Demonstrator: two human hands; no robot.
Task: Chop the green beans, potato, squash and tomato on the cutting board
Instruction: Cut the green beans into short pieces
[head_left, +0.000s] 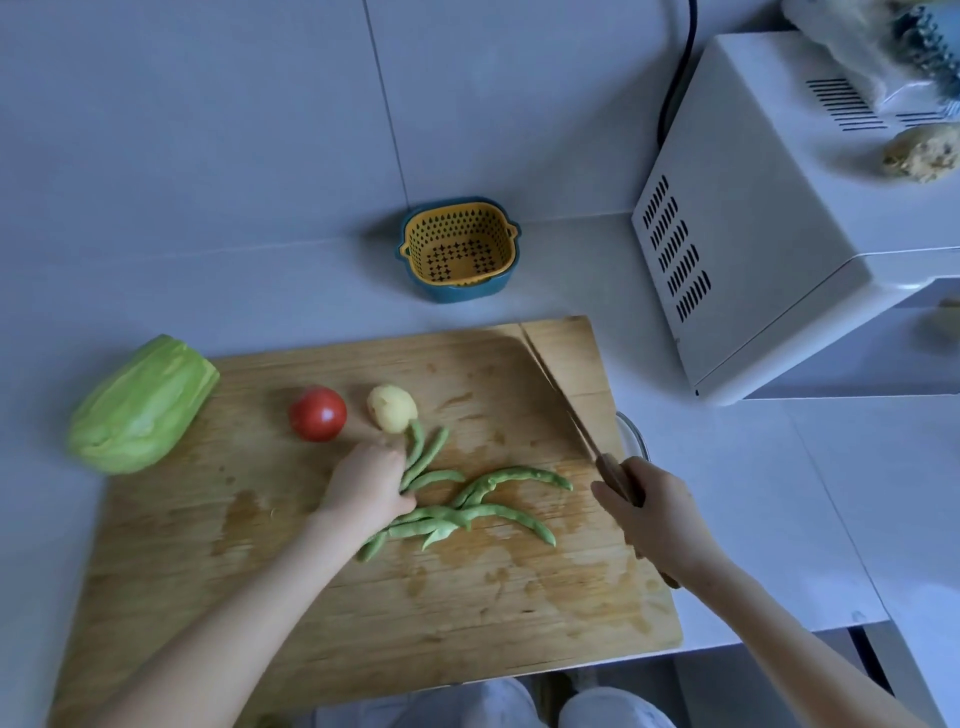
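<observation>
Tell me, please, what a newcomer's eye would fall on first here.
The red tomato stands out on the cutting board, beside a pale potato. Nearer, the left hand rests on scattered green beans while the right hand holds a knife at the right. A big green squash lies at the board's left edge.

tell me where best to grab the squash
Take the squash across its middle from above, with the left hand, which is nearer. It lies on its side, slanted at the left edge of the cutting board, so its long flanks are free.
</observation>
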